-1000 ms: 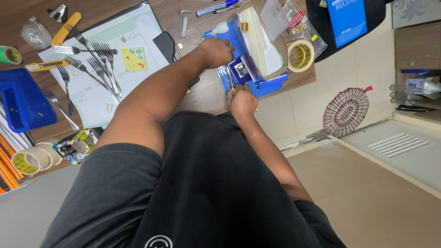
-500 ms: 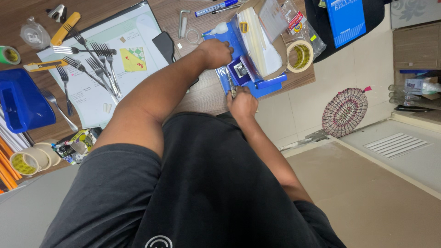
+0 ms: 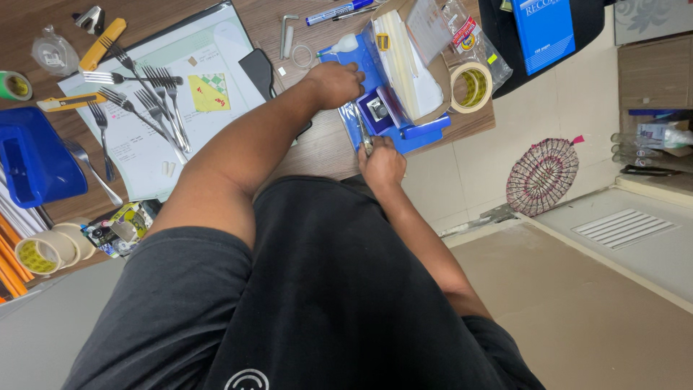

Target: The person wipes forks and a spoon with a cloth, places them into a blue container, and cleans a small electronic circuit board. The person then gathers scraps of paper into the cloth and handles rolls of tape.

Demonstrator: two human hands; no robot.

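Observation:
My left hand (image 3: 336, 83) rests with curled fingers on a blue folder (image 3: 422, 132) that lies at the edge of the wooden table (image 3: 328, 155). A small dark square box (image 3: 377, 110) with a metal part sits on the folder. My right hand (image 3: 382, 162) is at the table's edge and grips a thin metal tool (image 3: 363, 133) whose tip points up along the folder toward the box. A stack of white sheets in clear plastic (image 3: 408, 61) lies on the folder beyond the box.
Several forks (image 3: 144, 97) lie on a white printed sheet (image 3: 137, 144). A blue bin (image 3: 32, 162), tape rolls (image 3: 472, 85) (image 3: 40, 253), a yellow cutter (image 3: 68, 102), a blue marker (image 3: 338, 11) and a black phone (image 3: 258, 71) are on the table. A woven fan (image 3: 541, 177) lies on the floor.

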